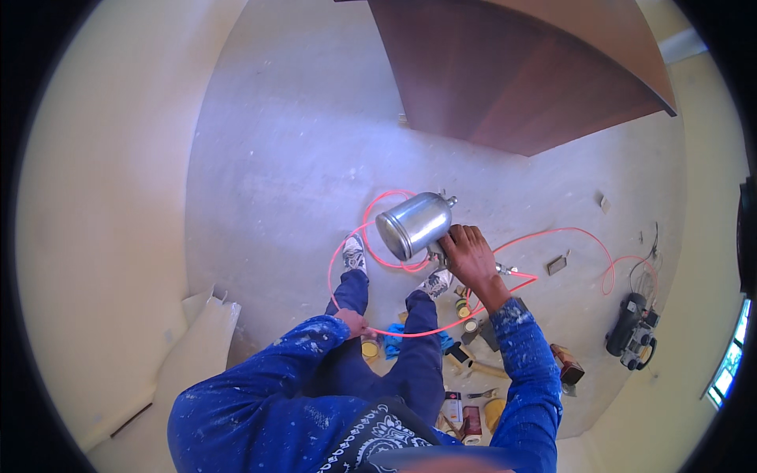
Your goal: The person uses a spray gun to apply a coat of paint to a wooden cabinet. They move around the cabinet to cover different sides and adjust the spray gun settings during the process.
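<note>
- Right hand (471,256): fingers closed round the handle of a spray gun with a shiny round metal cup (413,225), held out ahead at about knee level above the bare concrete floor (284,158); the gun body is mostly hidden behind the hand.
- Left hand (352,322): low by the left thigh, fingers curled on the thin orange-red air hose (441,327); how firm the grip is, cannot tell.
- Hose loops around the feet, then trails right toward a small black compressor (635,331).
- Small round tins with yellow tops (369,348) and red rectangular packages (471,422) lie by the legs, partly covered; labels too small to make out.
- Dark brown wooden door panel (512,71), cut off at top.
</note>
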The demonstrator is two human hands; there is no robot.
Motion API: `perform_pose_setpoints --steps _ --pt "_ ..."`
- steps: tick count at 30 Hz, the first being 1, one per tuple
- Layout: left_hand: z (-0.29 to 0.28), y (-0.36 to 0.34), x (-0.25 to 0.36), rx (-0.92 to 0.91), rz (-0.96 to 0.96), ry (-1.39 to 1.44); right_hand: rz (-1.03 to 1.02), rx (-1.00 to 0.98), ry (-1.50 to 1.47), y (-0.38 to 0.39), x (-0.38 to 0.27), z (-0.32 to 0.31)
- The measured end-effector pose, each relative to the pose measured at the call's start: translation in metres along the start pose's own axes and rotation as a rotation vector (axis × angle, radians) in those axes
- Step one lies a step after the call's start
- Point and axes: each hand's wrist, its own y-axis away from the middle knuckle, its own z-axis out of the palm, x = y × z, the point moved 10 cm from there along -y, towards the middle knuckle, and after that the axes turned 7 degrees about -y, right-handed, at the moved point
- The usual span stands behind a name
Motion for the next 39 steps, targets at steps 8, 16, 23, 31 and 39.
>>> perform_pose_setpoints --steps 8,16,23,31,39 --pt "0.005 -0.003 0.005 -0.033 -0.009 -0.008 0.117 -0.166 -0.049 0.014 0.073 0.129" --pt "-0.007 -0.002 0.002 0.078 -0.093 0.058 0.179 -0.159 -0.091 0.012 0.09 0.085" --pt "-0.019 -0.001 0.006 0.075 -0.176 0.097 0.027 0.01 -0.123 0.014 0.024 -0.064" --pt "-0.057 0.01 0.017 0.329 -0.167 0.145 -0.162 0.166 -0.108 0.018 -0.046 -0.185" --pt "-0.065 0.001 0.035 0.297 -0.148 0.163 -0.122 0.21 -0.067 0.013 -0.037 -0.195"
